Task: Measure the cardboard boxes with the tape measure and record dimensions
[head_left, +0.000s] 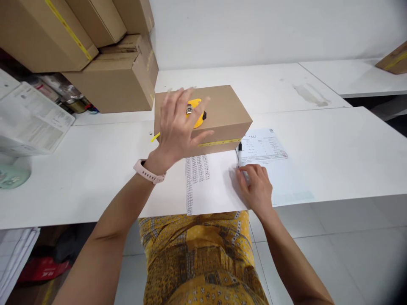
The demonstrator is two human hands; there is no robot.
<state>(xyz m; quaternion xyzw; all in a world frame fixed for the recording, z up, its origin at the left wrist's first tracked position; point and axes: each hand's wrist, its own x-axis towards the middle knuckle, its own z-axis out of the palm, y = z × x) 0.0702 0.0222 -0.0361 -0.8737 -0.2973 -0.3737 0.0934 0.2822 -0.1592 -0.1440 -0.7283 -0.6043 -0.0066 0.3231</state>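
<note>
Yellow and compact, a tape measure sits on top of a cardboard box, partly hidden by the left hand. That hand's grip is spread, fingers parted over the measure and the box; whether they press on either is hard to make out. A pale pink wristband circles the left wrist. In front of the box lies a printed sheet, overlapped at its far edge by the carton. The right hand rests by a black-capped pen, fingers curled at the pen's lower end; I can't say whether its grip holds it. A bluish form lies to the right. All this stands on a white worktop, its surface crossed by seams and marked by a grey smudge toward the back. More brown boxes are stacked at the left, against a plain white wall. Below, pale tiles cover the floor.
</note>
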